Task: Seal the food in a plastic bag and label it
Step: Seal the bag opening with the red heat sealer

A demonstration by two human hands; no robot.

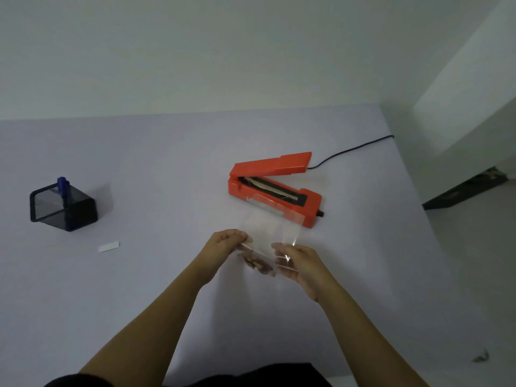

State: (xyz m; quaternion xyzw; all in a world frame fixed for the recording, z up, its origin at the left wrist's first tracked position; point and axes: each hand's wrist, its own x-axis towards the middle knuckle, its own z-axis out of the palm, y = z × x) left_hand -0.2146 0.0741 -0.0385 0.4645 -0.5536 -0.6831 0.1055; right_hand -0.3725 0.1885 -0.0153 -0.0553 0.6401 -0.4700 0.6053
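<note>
A clear plastic bag (269, 227) hangs between my hands above the table, its open end stretching toward the sealer. Brown food pieces (255, 263) lie at its near end. My left hand (223, 248) pinches the bag's left edge. My right hand (300, 265) grips the right edge, partly seen through the plastic. Just beyond the bag stands an orange heat sealer (275, 188) with its lid arm raised. A small white label (109, 246) lies flat on the table to the left.
A black mesh pen holder (62, 208) with a blue marker (62, 187) stands at the far left. The sealer's black cord (354, 148) runs off the table's back right edge. The table (139, 289) ends at right, with floor below.
</note>
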